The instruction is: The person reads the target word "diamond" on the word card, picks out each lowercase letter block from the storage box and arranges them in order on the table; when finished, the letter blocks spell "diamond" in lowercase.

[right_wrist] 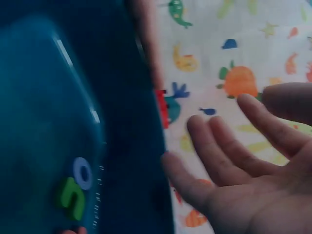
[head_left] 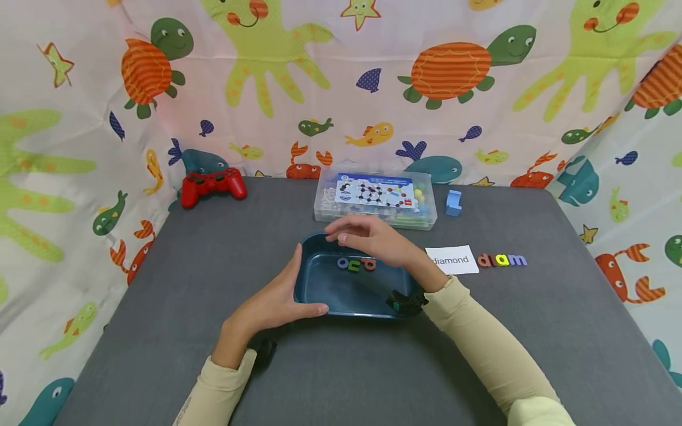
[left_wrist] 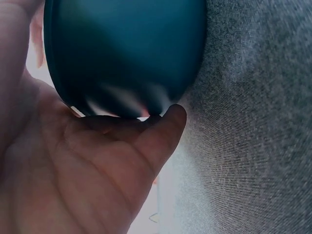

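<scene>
sleeves [head_left: 490,349] nearest; left hand [head_left: 272,305] spread wide, holding the left end of the tray [head_left: 341,296]; right hand [head_left: 377,239] above its far side, fingers loosely bent, empty. picking out the letters [head_left: 354,266] inside seems in hand, calling for a fingertip pinch.

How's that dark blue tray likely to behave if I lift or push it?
The tray is probably stiff: its wall shows no visible bending where the left hand holds it. Its glossy surface may be somewhat slippery. Broad and low, it would likely slide rather than tip, though the letters lying inside could shift if tilted.
</scene>
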`<action>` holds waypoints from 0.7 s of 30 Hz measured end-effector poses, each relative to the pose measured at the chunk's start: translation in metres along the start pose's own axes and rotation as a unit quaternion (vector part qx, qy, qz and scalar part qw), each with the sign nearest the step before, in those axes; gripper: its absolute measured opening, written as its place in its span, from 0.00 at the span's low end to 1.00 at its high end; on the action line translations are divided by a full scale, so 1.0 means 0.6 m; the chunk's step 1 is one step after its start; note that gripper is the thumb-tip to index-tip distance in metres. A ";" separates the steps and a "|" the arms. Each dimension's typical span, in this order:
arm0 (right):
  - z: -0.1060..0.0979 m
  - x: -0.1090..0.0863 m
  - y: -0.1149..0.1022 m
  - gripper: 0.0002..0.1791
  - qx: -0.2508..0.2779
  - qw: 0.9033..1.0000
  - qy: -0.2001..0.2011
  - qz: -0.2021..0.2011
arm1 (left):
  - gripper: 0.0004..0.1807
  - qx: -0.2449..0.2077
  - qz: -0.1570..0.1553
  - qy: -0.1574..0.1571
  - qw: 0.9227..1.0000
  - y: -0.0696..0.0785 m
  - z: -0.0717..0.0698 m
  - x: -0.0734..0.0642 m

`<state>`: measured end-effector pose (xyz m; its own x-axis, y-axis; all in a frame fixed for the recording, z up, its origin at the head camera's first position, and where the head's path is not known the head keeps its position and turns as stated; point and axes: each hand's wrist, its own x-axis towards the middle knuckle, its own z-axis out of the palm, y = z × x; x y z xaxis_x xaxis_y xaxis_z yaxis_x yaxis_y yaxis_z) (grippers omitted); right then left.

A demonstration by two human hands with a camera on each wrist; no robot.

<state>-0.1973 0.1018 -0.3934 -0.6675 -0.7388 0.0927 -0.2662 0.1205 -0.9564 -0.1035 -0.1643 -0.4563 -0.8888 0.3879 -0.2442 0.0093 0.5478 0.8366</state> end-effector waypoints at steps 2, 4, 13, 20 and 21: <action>0.003 0.008 0.007 0.17 -0.024 0.999 -0.027 0.030 | 0.74 0.000 0.002 -0.002 1.000 0.002 -0.002 0.000; 0.007 0.015 0.015 0.17 -0.048 0.996 -0.051 0.055 | 0.73 0.002 0.003 -0.004 1.000 0.004 -0.003 -0.001; 0.022 0.025 0.048 0.16 -0.068 0.990 -0.084 0.089 | 0.73 0.007 -0.001 -0.007 1.000 0.008 -0.001 -0.001; 0.022 0.032 0.053 0.17 -0.088 0.987 -0.097 0.094 | 0.73 0.004 0.000 -0.008 1.000 0.007 -0.004 -0.003; 0.022 0.033 0.054 0.18 -0.104 0.985 -0.101 0.090 | 0.73 0.003 0.000 -0.008 1.000 0.007 -0.004 -0.004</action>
<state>-0.2099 0.0821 -0.4261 -0.5699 -0.8079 -0.1502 -0.3068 0.3787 -0.8732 -0.1027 -0.1646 -0.4512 -0.8816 0.3992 -0.2519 0.0119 0.5522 0.8336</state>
